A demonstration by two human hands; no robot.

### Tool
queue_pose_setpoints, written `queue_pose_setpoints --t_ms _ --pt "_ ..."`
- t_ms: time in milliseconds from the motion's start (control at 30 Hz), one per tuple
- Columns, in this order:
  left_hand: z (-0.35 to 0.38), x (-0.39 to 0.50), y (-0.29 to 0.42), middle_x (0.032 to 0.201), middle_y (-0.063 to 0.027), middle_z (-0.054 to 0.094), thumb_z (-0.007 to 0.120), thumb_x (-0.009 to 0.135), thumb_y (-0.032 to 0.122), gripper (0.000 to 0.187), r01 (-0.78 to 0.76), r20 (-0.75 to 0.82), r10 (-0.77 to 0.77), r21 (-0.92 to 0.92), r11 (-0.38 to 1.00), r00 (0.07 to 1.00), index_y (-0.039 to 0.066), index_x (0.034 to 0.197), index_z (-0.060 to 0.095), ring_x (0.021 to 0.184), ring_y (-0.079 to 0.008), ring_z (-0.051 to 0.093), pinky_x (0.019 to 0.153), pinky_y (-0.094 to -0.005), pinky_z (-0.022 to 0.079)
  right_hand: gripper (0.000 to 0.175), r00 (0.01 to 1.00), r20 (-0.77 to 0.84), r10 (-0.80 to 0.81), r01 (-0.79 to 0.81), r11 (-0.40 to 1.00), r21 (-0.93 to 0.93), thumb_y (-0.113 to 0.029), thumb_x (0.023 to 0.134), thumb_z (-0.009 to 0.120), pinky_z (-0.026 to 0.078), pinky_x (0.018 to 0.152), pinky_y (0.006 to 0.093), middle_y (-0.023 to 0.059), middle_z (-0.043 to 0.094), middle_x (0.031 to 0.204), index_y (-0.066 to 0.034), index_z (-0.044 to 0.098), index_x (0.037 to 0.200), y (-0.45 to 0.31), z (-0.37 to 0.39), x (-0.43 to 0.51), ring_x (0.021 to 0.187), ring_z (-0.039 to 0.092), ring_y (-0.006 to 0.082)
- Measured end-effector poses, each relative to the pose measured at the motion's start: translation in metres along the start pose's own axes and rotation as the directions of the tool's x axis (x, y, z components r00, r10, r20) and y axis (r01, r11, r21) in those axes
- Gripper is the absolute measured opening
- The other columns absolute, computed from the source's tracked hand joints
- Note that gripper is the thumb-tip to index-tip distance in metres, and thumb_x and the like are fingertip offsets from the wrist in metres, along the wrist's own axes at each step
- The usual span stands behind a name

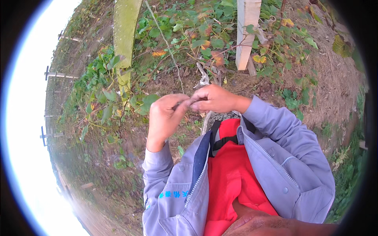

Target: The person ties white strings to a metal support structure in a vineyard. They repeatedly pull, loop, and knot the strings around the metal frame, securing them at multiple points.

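My left hand and my right hand meet in front of my waist, thumbs and fingertips pinched together. A thin, kinked grey strand, wire or twine, runs down from the top of the view to the fingers of my left hand. Its end is hidden by the fingers, and what lies between the fingertips is too small to make out. Just beyond my right hand, a pale, gnarled vine stem rises from the soil. Grey tangled material shows beneath my right wrist, partly covered.
A mossy, yellow-green post stands left of the strand, and a pale squared post to its right. Grapevine leaves, some yellowed, spread between them. Dry grass covers the slope at right. Farther posts line the left.
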State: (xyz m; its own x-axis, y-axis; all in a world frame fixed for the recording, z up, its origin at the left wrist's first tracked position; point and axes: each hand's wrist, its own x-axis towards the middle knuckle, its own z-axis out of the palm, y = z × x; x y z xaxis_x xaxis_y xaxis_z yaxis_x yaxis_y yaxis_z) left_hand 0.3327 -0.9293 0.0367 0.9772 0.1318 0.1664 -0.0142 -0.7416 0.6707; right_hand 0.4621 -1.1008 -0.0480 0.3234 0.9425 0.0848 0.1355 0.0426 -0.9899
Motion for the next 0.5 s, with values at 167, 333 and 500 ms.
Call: queue_pose_setpoints --t_ms 167,333,500 --pt "-0.015 -0.018 -0.038 0.089 -0.007 0.076 0.075 0.095 0.014 0.015 0.21 -0.324 -0.238 -0.12 0.97 0.916 0.001 0.103 0.077 0.078 -0.0123 0.068 0.071 -0.0289 0.055 0.032 0.964 0.079 0.255 -0.267 0.919 0.289 -0.025 0.1 0.069 0.055 0.062 0.0244 0.0064 0.075 0.09 0.001 0.072 0.117 0.018 -0.031 -0.045 0.068 0.067 0.0085" --pt "-0.019 -0.01 -0.092 0.079 -0.0043 0.072 0.072 0.1 0.024 0.023 0.283 -0.6 -0.235 -0.016 0.959 0.764 0.001 0.103 0.075 0.068 -0.0091 0.061 0.064 -0.029 0.051 0.03 0.909 0.109 0.402 -0.414 0.839 0.353 -0.023 0.099 0.069 0.052 0.054 0.0218 0.0072 0.074 0.084 0.0037 0.072 0.114 0.019 -0.052 -0.079 0.061 0.065 0.0068" --pt "-0.011 -0.001 -0.117 0.08 -0.0095 0.072 0.073 0.097 0.023 0.021 0.222 -0.6 -0.081 0.165 0.961 0.796 0.003 0.101 0.076 0.067 -0.0176 0.064 0.064 -0.0321 0.051 0.028 0.913 0.099 0.395 -0.405 0.852 0.332 -0.021 0.098 0.07 0.046 0.048 0.0201 0.006 0.073 0.075 0.0024 0.073 0.112 0.006 -0.051 -0.093 0.054 0.059 0.0053"
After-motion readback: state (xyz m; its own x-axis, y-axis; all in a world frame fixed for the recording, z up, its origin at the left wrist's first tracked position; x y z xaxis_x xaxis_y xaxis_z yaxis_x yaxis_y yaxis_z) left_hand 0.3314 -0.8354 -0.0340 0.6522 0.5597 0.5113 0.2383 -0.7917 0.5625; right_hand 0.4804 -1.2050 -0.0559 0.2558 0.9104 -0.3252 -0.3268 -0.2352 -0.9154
